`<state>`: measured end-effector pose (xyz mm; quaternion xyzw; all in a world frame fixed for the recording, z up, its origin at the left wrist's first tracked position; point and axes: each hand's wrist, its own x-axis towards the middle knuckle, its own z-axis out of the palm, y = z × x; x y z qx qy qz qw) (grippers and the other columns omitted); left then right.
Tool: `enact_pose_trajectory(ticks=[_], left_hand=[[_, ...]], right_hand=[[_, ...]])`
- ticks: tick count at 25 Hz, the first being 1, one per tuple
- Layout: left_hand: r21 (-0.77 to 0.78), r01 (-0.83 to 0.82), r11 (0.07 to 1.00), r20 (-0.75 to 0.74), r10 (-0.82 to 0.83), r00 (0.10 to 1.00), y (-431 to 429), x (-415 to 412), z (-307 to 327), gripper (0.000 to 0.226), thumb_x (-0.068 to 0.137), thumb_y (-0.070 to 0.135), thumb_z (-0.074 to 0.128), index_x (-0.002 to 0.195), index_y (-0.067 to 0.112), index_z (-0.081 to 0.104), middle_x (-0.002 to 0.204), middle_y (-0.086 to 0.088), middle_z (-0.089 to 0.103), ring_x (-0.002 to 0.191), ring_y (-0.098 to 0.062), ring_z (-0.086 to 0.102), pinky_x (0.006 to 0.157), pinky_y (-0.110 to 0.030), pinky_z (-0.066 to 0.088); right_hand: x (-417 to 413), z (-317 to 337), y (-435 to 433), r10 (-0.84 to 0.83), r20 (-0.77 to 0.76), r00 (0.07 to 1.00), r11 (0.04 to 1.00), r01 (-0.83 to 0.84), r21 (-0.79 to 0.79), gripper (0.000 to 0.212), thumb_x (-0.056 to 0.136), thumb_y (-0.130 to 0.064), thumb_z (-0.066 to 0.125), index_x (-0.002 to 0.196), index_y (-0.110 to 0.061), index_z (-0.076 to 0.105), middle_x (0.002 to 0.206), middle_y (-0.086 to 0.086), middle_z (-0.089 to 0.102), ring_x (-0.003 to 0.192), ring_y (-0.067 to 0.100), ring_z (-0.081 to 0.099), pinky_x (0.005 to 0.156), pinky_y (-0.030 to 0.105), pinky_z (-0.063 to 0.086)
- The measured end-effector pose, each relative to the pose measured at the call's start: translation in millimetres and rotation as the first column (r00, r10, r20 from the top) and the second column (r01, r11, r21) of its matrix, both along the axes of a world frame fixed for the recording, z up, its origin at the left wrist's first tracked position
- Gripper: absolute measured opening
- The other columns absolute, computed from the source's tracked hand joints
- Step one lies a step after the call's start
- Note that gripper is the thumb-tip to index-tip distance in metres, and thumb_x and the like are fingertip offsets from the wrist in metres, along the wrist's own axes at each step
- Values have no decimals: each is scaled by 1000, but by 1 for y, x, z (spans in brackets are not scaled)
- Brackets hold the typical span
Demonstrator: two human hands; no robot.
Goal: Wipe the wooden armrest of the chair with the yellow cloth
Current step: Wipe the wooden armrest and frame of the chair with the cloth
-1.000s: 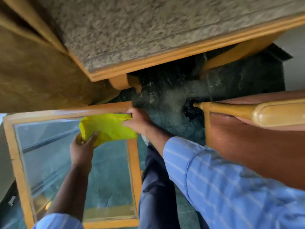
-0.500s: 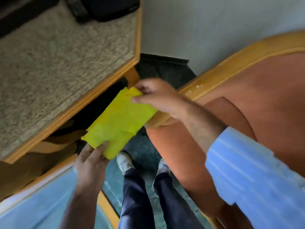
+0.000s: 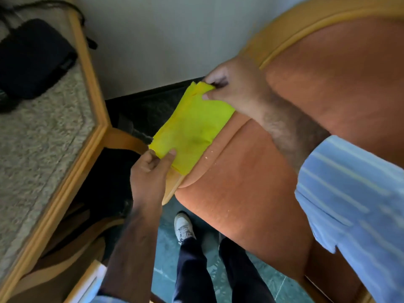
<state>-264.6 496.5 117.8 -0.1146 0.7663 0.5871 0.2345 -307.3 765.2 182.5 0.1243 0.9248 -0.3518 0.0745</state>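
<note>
Yellow cloth [image 3: 192,125] stretched flat between both hands, draped over the chair's wooden armrest [image 3: 171,189], whose bare front end pokes out just below the cloth's lower edge. Cloth folded, with layered edges showing at the top corner; faint darker smudge near its middle

Left hand [image 3: 150,171] clamped on the cloth's lower corner, thumb on top, fingers curled beneath. Right hand [image 3: 236,88] pinching the upper corner between thumb and fingertips, forearm crossing over the chair's upholstery. Hands well apart, one at each end of the cloth

Beside the armrest, orange cushion [image 3: 244,182] of the chair, speckled with a few pale crumbs near the cloth; curved wooden back rail [image 3: 290,33] above it, running toward the top right. Striped blue sleeve [image 3: 354,204] pushed up on the right arm

Left of the chair, table [image 3: 91,88] with wooden edging and a speckled top, a black pouch [image 3: 32,60] with a strap lying on it. Pale wall [image 3: 164,38] behind, dark skirting under it. Below, dark trousers [image 3: 192,272] and a white shoe [image 3: 182,228] on a green floor [image 3: 164,254]
</note>
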Motion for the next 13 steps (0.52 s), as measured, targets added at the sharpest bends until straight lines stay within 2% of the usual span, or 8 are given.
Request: enact_pose_trajectory(ticks=[2,4,6,7,8,10,12,13], left_hand=[[-205,9,979,20,-5,1000,0,-2,-14,26,82,47,82,84,22,76,86,-8,80,82,-23,76,72,-37,56],[-421,124,899,60,-108,992,-5,-4,-25,41,80,49,84,80,11,67,82,-16,72,79,-29,70,66,-35,48],[-598,202,776,-8,-258,966,-4,-7,-26,39,80,42,87,96,15,65,99,-12,70,99,-33,68,74,-34,50],[-638,201,744,-132,-363,923,-1,-11,-24,48,82,38,87,115,13,64,119,-13,67,116,-36,64,90,-36,52],[-649,216,729,-291,-500,815,4,-17,-23,60,87,36,83,134,8,57,139,-17,59,133,-37,55,109,-40,46],[-694,333,638,-480,-756,446,22,-33,-26,70,99,39,67,154,3,41,163,-20,42,155,-36,35,128,-48,30],[-809,390,439,-404,-898,174,53,-48,-36,72,106,47,53,161,6,31,172,-15,32,161,-35,25,129,-57,27],[-860,367,355,-336,-935,117,71,-51,-42,73,108,51,47,163,7,29,174,-14,29,162,-34,23,128,-61,27]], right_hand=[[0,-19,-2,87,-12,996,992,-86,89,30,85,-24,80,106,-2,78,109,16,79,102,27,71,85,32,47],[-2,-35,-7,173,20,985,976,-174,133,30,88,-25,78,113,-8,78,115,9,78,108,24,69,79,23,34],[0,-48,-7,194,44,980,960,-199,198,40,92,-29,74,128,-11,70,129,11,71,123,27,63,94,26,39],[3,-53,-2,177,-11,984,950,-168,264,47,95,-33,71,136,-11,65,138,12,65,134,29,57,108,32,40],[4,-58,7,150,-125,981,928,-96,360,51,99,-37,64,141,-10,59,145,14,60,142,31,50,118,39,37],[1,-64,29,143,-298,944,845,40,534,52,106,-42,46,145,-9,54,152,13,55,152,32,38,127,50,28],[-6,-71,50,201,-242,949,779,-6,627,53,110,-43,31,146,-10,52,155,10,52,156,30,31,129,54,22],[-8,-74,56,240,-193,951,745,-53,664,55,111,-44,25,145,-10,53,157,9,52,157,28,30,129,54,21]])
